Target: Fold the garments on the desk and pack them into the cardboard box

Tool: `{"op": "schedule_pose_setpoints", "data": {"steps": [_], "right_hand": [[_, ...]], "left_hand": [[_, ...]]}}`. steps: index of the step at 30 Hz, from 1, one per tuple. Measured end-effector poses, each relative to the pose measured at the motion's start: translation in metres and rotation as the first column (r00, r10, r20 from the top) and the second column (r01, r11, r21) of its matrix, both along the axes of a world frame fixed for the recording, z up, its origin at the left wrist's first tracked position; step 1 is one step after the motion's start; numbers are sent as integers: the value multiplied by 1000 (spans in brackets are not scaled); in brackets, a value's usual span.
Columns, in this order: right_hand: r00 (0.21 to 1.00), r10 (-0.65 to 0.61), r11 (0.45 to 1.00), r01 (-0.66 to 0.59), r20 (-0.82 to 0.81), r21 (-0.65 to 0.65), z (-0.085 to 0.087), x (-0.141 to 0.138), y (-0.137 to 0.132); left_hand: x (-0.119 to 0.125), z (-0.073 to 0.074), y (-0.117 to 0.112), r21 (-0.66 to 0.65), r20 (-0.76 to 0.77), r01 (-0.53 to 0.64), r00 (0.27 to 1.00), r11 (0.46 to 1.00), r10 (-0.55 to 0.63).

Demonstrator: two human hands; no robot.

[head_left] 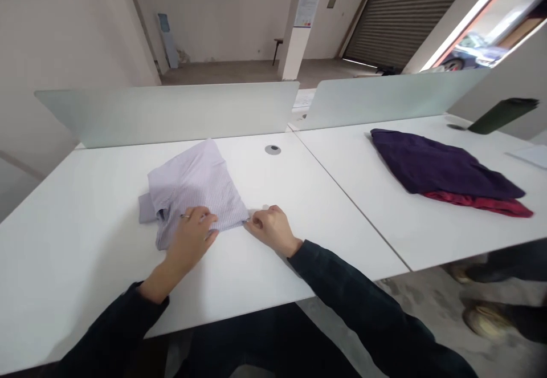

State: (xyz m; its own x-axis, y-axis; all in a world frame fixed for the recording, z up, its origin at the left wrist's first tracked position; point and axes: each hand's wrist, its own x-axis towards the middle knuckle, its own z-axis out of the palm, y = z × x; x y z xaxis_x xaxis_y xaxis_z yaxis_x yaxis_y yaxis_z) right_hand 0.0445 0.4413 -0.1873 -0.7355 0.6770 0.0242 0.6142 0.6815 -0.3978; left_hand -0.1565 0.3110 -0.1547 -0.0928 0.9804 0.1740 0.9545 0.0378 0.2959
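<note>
A pale lavender striped shirt (199, 175) lies partly folded on the white table (256, 269). My left hand (190, 238) rests on the shirt's near edge, thumb and fingers apart, with a ring on one finger. At the shirt's near right corner, my right hand (271, 230) is closed, pinching the cloth between thumb and fingers. Part of the near edge is hidden under my left hand. A small dark gap shows in the folds at the shirt's left side.
On the right, dark purple folded clothing (436, 164) lies over a red cloth (482, 202). Frosted dividers (183, 113) line the table's back edge, near a round cable hole (273, 150). A dark green object (502, 116) stands far right. Another person's legs (504, 264) show at lower right.
</note>
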Motion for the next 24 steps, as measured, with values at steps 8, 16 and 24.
{"op": "schedule_pose_setpoints", "data": {"steps": [8, 16, 24], "right_hand": [[998, -17, 998, 14, 59, 58, -5, -8, -11], [995, -60, 993, 51, 84, 104, -12, -18, -14], [984, -121, 989, 109, 129, 100, -6, -21, -19]], "left_hand": [[35, -24, 45, 57, 12, 35, 999, 998, -36], [32, -27, 43, 125, 27, -2, 1000, 992, -2], [33, -31, 41, 206, -105, 68, 993, 976, -47]]}}
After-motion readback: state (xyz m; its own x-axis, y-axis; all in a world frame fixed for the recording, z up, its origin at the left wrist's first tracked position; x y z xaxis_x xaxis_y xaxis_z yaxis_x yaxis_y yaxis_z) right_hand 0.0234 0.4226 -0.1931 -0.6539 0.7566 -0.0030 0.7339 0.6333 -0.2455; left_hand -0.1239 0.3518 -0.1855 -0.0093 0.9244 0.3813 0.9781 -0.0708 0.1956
